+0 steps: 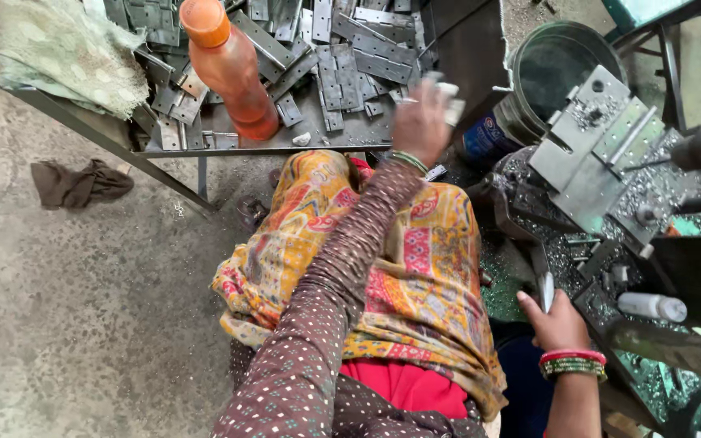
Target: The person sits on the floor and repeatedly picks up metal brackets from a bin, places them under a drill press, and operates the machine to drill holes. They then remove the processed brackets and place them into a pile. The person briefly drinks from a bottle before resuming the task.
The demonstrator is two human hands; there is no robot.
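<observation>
Left hand (pixel 421 122), blurred, has its grip closed on 1 small metal plate (pixel 450 97) over the tabletop (pixel 350 134); right hand (pixel 557 320) pinches a flat strip (pixel 547 290). Sharp edges could cut fingers; the bottle (pixel 229 69) could topple if bumped.

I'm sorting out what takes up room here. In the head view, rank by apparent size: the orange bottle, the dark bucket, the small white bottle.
1. Dark bucket, largest, though partly hidden.
2. Orange bottle.
3. Small white bottle, plainly smallest, though it sits closer to the camera.
</observation>
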